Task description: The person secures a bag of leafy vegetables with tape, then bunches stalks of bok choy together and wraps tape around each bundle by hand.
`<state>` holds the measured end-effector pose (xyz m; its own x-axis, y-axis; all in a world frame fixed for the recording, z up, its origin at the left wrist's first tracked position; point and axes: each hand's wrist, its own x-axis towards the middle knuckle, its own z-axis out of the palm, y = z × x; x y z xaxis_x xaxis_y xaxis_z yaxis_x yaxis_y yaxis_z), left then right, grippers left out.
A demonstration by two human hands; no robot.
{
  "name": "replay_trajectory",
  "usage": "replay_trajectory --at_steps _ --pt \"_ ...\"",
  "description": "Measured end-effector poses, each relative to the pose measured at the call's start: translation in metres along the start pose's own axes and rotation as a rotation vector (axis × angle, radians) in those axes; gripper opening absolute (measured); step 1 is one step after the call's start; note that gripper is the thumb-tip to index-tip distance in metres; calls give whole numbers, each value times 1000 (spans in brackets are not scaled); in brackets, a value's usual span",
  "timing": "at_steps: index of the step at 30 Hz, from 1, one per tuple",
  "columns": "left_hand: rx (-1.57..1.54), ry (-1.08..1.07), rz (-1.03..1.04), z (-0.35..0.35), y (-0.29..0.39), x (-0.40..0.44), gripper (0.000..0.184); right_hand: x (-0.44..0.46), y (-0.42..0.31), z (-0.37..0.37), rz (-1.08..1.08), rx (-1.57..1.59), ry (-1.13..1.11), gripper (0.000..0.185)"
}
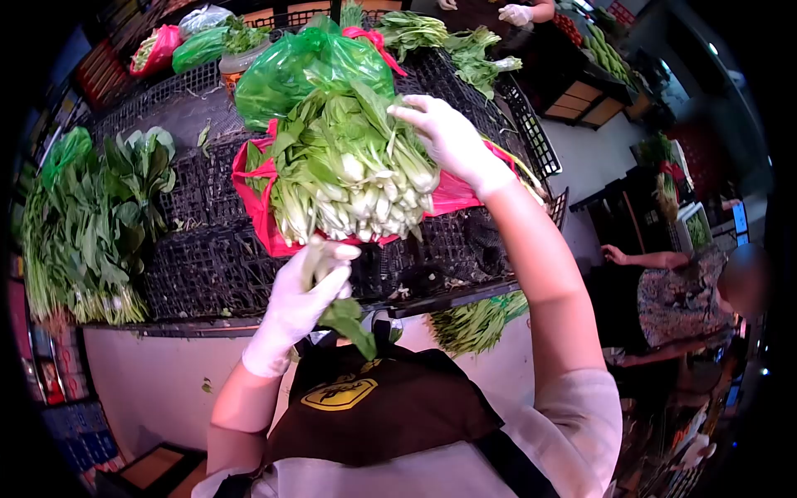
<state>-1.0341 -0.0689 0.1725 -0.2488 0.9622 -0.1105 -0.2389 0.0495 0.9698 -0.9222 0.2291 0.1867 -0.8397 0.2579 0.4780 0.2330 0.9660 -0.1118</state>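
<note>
A large heap of leafy greens with pale stems lies on a pink plastic bag, stem ends towards me. My left hand, in a white glove, is closed around a single stalk of greens below the heap, its leaves hanging over the near edge. My right hand, also gloved, rests at the heap's upper right side with its fingers apart, touching the leaves. Just behind the heap sits a green plastic bag with greens inside.
Black crates form the stand. Dark leafy bunches stand at the left, more bunches at the back right. Green stalks lie below the front edge. A person is at the right; another person's gloved hand shows at the top.
</note>
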Motion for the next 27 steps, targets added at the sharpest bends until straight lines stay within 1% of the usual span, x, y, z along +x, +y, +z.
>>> replay_trajectory --at_steps 1,2,3,4,7,8,9,11,12,13,15,17,19,21,22,23,24,25,26,27 --pt "15 24 57 -16 2 -12 25 5 12 23 -71 -131 -27 25" --pt "16 89 58 -31 7 -24 25 7 12 36 -76 -196 -65 25" --pt "113 110 83 -52 8 -34 24 11 9 42 -78 -262 -106 26" --pt "104 141 92 -71 9 -46 23 15 0 37 -70 -377 -165 23" --pt "75 249 67 -128 8 -66 19 18 -21 8 -32 -525 85 15" --pt "105 260 83 -146 6 -68 18 12 -34 -8 19 -501 187 16" --pt "139 280 99 -159 4 -70 22 4 -56 -25 74 -476 289 17" --pt "94 239 98 -184 -2 -71 24 -25 -119 -50 292 -327 467 20" --pt "89 240 56 -193 -3 -69 27 -50 -145 -53 428 -140 437 20" --pt "56 158 79 -205 -7 -65 22 -77 -173 -55 571 51 410 20" --pt "67 148 52 -210 -6 -58 25 -141 -218 -37 864 532 131 19" --pt "39 77 88 -214 -5 -47 29 -203 -246 0 1066 585 -195 21" --pt "14 63 81 -210 -3 -38 29 -272 -259 54 1298 646 -301 28" --pt "15 4 75 -205 -2 -31 29 -298 -259 77 1248 312 -542 34" --pt "27 -6 61 -199 1 -31 29 -277 -255 73 1117 188 -376 40" --pt "42 -13 46 -194 4 -31 28 -253 -246 66 1263 430 -80 40" --pt "46 -29 20 -187 5 -32 28 -198 -243 37 1266 465 70 36" --pt "43 -30 24 -182 3 -32 25 -162 -232 27 1144 446 281 30" --pt "46 -63 16 -177 4 -31 24 -125 -219 16 1106 512 416 28" --pt "46 -95 11 -171 5 -31 23 -90 -208 5 1005 487 502 30"
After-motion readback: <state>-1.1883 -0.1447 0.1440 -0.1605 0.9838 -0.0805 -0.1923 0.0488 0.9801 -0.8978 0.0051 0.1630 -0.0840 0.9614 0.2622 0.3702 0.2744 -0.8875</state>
